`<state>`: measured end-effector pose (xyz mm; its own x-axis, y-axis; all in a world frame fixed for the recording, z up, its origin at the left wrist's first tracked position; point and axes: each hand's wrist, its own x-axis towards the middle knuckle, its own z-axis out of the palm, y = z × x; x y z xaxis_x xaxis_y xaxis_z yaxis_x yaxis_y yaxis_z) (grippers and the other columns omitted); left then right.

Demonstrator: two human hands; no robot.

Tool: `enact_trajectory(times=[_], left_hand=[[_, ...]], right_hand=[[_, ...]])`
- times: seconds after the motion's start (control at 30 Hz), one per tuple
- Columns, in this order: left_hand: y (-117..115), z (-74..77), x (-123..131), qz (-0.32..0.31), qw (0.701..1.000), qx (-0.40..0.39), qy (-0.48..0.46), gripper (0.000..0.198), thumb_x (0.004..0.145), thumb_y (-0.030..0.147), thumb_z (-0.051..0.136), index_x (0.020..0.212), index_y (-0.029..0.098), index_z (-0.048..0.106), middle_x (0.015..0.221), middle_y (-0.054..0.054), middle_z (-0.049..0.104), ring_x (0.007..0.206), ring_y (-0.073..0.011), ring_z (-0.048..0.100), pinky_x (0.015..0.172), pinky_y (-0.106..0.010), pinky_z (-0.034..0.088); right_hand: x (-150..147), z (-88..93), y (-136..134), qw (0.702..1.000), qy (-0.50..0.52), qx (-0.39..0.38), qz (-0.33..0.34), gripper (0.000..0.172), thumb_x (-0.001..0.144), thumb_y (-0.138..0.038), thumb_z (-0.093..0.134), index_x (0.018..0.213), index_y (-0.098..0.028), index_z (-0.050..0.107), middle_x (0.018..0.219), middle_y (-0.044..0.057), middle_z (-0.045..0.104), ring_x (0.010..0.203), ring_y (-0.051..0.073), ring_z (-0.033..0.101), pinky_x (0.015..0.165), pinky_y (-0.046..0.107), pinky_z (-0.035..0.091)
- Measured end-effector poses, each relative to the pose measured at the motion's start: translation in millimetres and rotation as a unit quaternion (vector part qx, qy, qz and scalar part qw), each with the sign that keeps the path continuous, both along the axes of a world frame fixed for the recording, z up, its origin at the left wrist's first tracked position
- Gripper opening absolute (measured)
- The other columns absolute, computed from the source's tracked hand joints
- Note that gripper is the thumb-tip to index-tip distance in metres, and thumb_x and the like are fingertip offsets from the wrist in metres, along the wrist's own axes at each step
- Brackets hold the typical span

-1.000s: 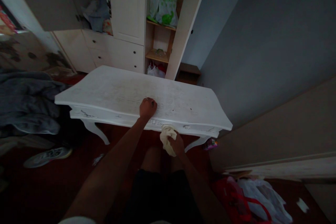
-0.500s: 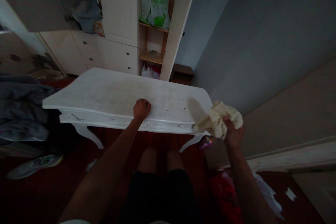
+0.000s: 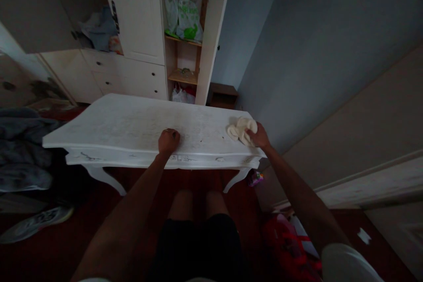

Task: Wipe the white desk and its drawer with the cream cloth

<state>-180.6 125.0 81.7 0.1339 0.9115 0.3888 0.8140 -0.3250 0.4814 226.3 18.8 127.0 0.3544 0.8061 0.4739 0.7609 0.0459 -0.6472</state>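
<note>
A cream cloth (image 3: 243,130) lies bunched on the right end of a white table (image 3: 125,116) with curved legs. My right hand (image 3: 259,135) grips the cloth from its right side. Resting near the table's front edge, left of the cloth, is my left hand (image 3: 169,141), curled into a fist; whatever its fingers may hold is hidden. Grey smudges mark the white top around my left hand, and two small dark specks lie between the hands.
Behind the table stands a white wardrobe (image 3: 135,17) with an open door and plastic bags (image 3: 188,17) on its shelf. A grey wall (image 3: 313,53) borders the right. Dark clothing (image 3: 23,150) and a shoe (image 3: 36,224) are at left, a red bag (image 3: 284,246) at lower right.
My right hand has brought the cloth from beyond the table's front right corner inward onto its top. My left fist stays on the table, and the view has shifted slightly.
</note>
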Motion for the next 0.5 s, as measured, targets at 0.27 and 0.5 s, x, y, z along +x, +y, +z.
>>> enact_trajectory(times=[0.27, 0.5], left_hand=[[1, 2.3, -1, 0.004, 1.0, -0.013, 0.004, 0.031, 0.086, 0.027, 0.043, 0.087, 0.017, 0.072, 0.101, -0.015, 0.071, 0.096, -0.0263, 0.063, 0.087, -0.036, 0.048], [-5, 4.0, -1, 0.034, 0.998, -0.009, -0.056, 0.033, 0.085, 0.029, 0.044, 0.093, 0.015, 0.073, 0.105, -0.015, 0.073, 0.097, -0.0261, 0.066, 0.089, -0.035, 0.049]], right_hand=[[38, -30.4, -8, 0.999, -0.001, -0.023, -0.035, 0.072, 0.078, -0.068, 0.059, 0.125, -0.014, 0.059, 0.131, 0.021, 0.061, 0.124, 0.031, 0.055, 0.107, 0.049, 0.04], [85, -61.5, -32, 0.984, 0.083, -0.02, -0.155, 0.057, 0.077, -0.064, 0.053, 0.103, -0.014, 0.064, 0.1, 0.019, 0.071, 0.095, 0.029, 0.065, 0.089, 0.047, 0.05]])
